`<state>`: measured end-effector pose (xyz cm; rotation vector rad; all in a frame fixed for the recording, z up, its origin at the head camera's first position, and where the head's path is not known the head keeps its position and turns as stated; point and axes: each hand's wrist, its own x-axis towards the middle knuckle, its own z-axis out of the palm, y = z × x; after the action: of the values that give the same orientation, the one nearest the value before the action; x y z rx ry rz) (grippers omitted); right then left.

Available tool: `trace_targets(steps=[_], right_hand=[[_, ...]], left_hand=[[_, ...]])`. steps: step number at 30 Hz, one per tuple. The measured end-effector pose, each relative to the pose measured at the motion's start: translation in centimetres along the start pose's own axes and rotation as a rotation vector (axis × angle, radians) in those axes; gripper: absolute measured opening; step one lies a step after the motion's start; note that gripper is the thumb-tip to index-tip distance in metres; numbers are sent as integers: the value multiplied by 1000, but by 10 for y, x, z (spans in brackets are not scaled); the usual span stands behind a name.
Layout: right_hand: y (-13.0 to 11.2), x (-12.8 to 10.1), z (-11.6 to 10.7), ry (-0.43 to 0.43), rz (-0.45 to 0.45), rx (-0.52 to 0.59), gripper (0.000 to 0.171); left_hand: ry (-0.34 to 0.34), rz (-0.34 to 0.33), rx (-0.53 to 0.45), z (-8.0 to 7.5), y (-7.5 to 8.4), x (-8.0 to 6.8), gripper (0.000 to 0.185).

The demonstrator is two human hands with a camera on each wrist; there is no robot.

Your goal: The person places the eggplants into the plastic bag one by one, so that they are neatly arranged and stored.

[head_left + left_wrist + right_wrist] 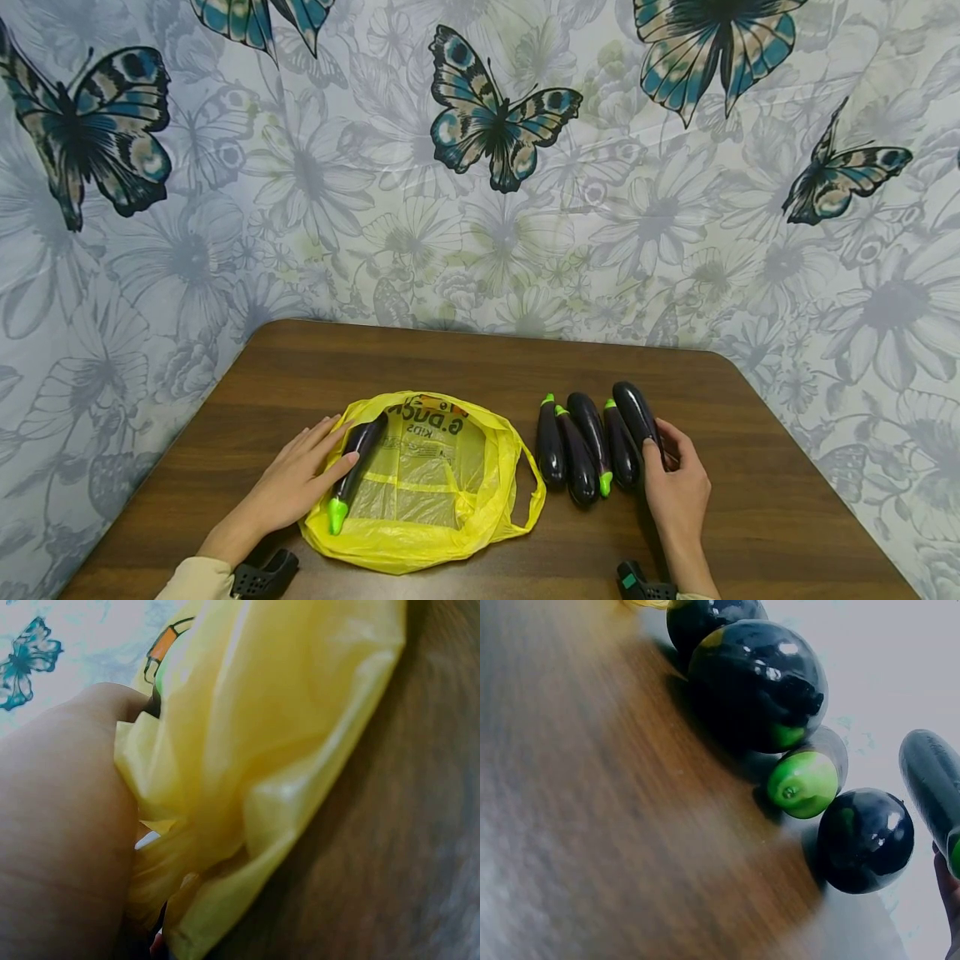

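Observation:
A yellow plastic bag (420, 542) lies on the table with its mouth spread wide. Inside, along its left side, rests a dark eggplant (362, 450) with a green stem end towards me. My left hand (296, 479) rests on the bag's left rim, fingers extended, thumb across the eggplant. In the left wrist view the bag's yellow film (300, 712) lies close beside the hand. To the right, several glossy eggplants (581, 467) lie in a row. My right hand (678, 483) grips another eggplant (633, 408) at the row's right end; the right wrist view shows this eggplant (934, 784) raised.
The brown wooden table (450, 354) has rounded far corners. Behind it hangs a pale floral cloth (510, 250) printed with butterflies. A loop handle (536, 500) of the bag reaches towards the row of eggplants. Black bands (266, 575) sit at the wrists.

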<state>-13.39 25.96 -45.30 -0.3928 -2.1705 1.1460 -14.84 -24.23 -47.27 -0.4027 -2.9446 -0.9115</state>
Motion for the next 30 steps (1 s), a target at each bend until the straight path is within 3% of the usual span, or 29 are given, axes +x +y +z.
trace_targets(steps=[30], right_hand=[[-2, 0, 2, -29, -25, 7, 33]], left_hand=[[-4, 5, 13, 0, 0, 0, 69]])
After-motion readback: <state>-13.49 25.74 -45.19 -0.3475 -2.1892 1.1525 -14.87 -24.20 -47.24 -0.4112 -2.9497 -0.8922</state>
